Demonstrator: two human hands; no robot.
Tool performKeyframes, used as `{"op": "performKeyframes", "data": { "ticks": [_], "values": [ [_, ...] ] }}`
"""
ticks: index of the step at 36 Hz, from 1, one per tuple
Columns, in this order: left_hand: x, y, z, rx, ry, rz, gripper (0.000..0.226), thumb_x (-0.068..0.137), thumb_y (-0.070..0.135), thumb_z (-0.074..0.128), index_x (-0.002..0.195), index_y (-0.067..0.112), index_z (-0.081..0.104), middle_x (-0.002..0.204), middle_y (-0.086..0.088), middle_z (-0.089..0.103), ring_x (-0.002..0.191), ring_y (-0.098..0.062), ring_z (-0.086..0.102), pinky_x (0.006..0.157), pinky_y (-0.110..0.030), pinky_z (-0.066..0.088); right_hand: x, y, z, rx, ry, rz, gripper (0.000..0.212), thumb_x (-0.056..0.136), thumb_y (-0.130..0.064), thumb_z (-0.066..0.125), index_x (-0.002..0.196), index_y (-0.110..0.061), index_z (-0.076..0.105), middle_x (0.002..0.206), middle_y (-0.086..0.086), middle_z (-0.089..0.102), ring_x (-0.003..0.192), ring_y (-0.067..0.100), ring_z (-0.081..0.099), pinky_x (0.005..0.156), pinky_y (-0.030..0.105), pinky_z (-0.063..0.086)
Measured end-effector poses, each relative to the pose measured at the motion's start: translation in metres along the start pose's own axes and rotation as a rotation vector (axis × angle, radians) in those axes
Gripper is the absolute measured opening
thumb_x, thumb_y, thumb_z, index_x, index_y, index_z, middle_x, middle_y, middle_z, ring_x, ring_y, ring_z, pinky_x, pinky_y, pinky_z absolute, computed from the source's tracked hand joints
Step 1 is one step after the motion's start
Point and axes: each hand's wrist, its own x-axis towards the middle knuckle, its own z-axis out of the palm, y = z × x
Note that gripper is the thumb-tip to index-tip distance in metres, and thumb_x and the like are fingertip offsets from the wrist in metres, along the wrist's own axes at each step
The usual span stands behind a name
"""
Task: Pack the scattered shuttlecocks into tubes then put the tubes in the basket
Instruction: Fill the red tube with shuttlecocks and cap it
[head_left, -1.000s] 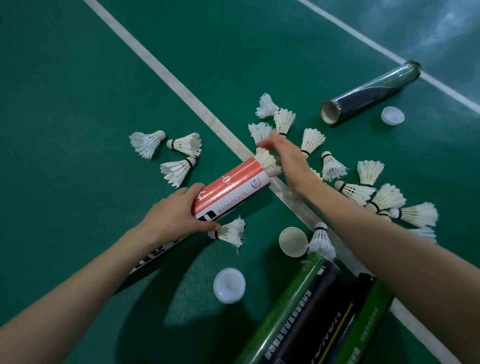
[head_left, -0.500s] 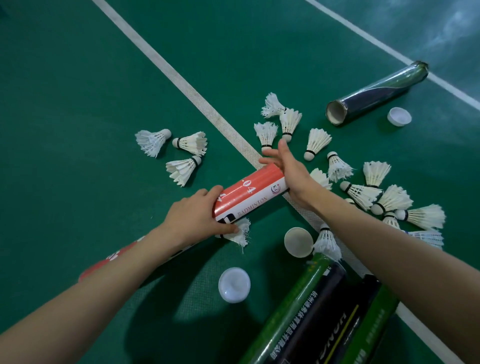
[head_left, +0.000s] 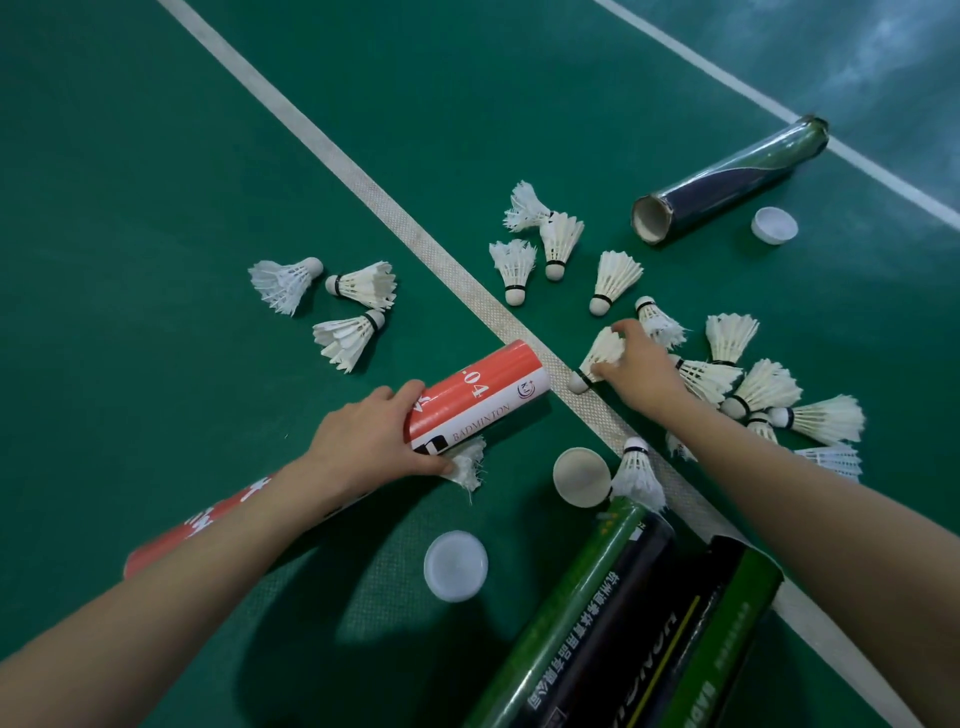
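My left hand (head_left: 366, 441) grips a red and white tube (head_left: 483, 400) lying on the green floor, its open end pointing up-right toward the white line. My right hand (head_left: 636, 366) is closed on the feathers of a white shuttlecock (head_left: 597, 358) lying just right of the line, its cork toward the tube. Several more shuttlecocks lie scattered: three at the left (head_left: 353, 306), a group above (head_left: 545, 244), and a cluster to the right of my right hand (head_left: 763, 389). One frayed shuttlecock (head_left: 470, 462) sits under the tube by my left thumb.
A dark blue-green tube (head_left: 727, 182) lies open at the upper right with a white cap (head_left: 774, 224) beside it. Green and black tubes (head_left: 623, 623) lie at the bottom right. Two more caps (head_left: 455, 565) (head_left: 581, 475) rest near them. A white court line (head_left: 363, 182) crosses diagonally.
My right hand left the mouth of the red tube, moved right across the line and closed on a shuttlecock. My left hand kept holding the tube.
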Motion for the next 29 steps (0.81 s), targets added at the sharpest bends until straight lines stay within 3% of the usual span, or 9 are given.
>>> {"op": "performKeyframes", "data": {
  "ticks": [4, 8, 12, 16, 18, 21, 23, 26, 29],
  "values": [
    [0.0, -0.003, -0.001, -0.056, -0.007, -0.008, 0.096, 0.059, 0.081, 0.063, 0.137, 0.036, 0.028, 0.112, 0.006, 0.052, 0.096, -0.018, 0.055, 0.081, -0.034, 0.048, 0.001, -0.014, -0.003, 0.171, 0.03, -0.067, 0.055, 0.086, -0.027, 0.069, 0.133, -0.014, 0.045, 0.124, 0.008, 0.059, 0.103, 0.026, 0.057, 0.082, 0.03, 0.042],
    [-0.002, -0.005, -0.003, -0.11, 0.018, -0.029, 0.094, 0.06, 0.078, 0.065, 0.136, 0.035, 0.03, 0.111, 0.007, 0.052, 0.093, -0.017, 0.056, 0.078, -0.032, 0.048, -0.002, -0.038, -0.005, 0.429, 0.004, -0.103, 0.047, 0.084, -0.025, 0.071, 0.124, -0.011, 0.052, 0.108, 0.001, 0.064, 0.088, 0.014, 0.06, 0.074, 0.024, 0.047],
    [-0.005, -0.008, -0.004, -0.14, 0.05, -0.039, 0.087, 0.063, 0.075, 0.066, 0.132, 0.034, 0.032, 0.107, 0.008, 0.052, 0.088, -0.015, 0.056, 0.073, -0.031, 0.047, -0.005, -0.058, -0.005, 0.575, -0.069, -0.157, 0.034, 0.085, -0.024, 0.07, 0.115, -0.014, 0.056, 0.1, -0.004, 0.067, 0.091, 0.012, 0.063, 0.089, 0.032, 0.051],
    [-0.006, -0.013, -0.007, -0.182, 0.081, -0.034, 0.082, 0.065, 0.072, 0.067, 0.13, 0.034, 0.034, 0.105, 0.009, 0.052, 0.085, -0.013, 0.057, 0.071, -0.031, 0.049, -0.007, -0.068, -0.004, 0.603, -0.117, -0.191, 0.023, 0.09, -0.036, 0.061, 0.103, -0.017, 0.063, 0.103, 0.008, 0.069, 0.097, 0.024, 0.064, 0.094, 0.04, 0.05],
    [-0.006, -0.017, -0.01, -0.219, 0.094, -0.034, 0.08, 0.064, 0.072, 0.068, 0.128, 0.035, 0.036, 0.104, 0.009, 0.052, 0.083, -0.013, 0.057, 0.071, -0.033, 0.051, -0.008, -0.071, -0.004, 0.64, -0.128, -0.179, 0.028, 0.095, -0.04, 0.052, 0.092, -0.016, 0.066, 0.096, 0.01, 0.069, 0.086, 0.02, 0.062, 0.089, 0.036, 0.047],
    [-0.006, -0.021, -0.012, -0.257, 0.077, -0.022, 0.08, 0.064, 0.071, 0.069, 0.127, 0.035, 0.036, 0.103, 0.009, 0.054, 0.08, -0.011, 0.058, 0.072, -0.035, 0.053, -0.01, -0.075, -0.005, 0.702, -0.106, -0.143, 0.04, 0.099, -0.043, 0.044, 0.068, -0.026, 0.064, 0.073, -0.01, 0.066, 0.072, 0.007, 0.056, 0.08, 0.029, 0.044],
    [-0.006, -0.022, -0.014, -0.269, 0.053, -0.002, 0.08, 0.065, 0.069, 0.07, 0.129, 0.035, 0.035, 0.104, 0.009, 0.055, 0.079, -0.01, 0.058, 0.073, -0.035, 0.054, -0.009, -0.075, -0.004, 0.705, -0.069, -0.146, 0.043, 0.097, -0.044, 0.046, 0.061, -0.023, 0.056, 0.065, -0.011, 0.058, 0.063, 0.005, 0.049, 0.07, 0.025, 0.039],
    [-0.007, -0.021, -0.016, -0.282, 0.018, 0.029, 0.081, 0.066, 0.067, 0.07, 0.131, 0.035, 0.035, 0.101, 0.011, 0.054, 0.077, -0.007, 0.057, 0.072, -0.034, 0.053, -0.009, -0.078, -0.003, 0.77, -0.036, -0.17, 0.037, 0.085, -0.049, 0.056, 0.067, -0.017, 0.049, 0.075, 0.006, 0.049, 0.068, 0.014, 0.044, 0.07, 0.031, 0.036],
    [-0.007, -0.02, -0.018, -0.28, -0.013, 0.065, 0.081, 0.066, 0.068, 0.07, 0.132, 0.037, 0.035, 0.096, 0.018, 0.052, 0.075, -0.003, 0.056, 0.07, -0.032, 0.051, -0.011, -0.082, -0.005, 0.825, -0.068, -0.17, 0.016, 0.082, -0.027, 0.056, 0.073, -0.015, 0.05, 0.095, 0.011, 0.051, 0.082, 0.02, 0.047, 0.075, 0.031, 0.039]
  ]
}}
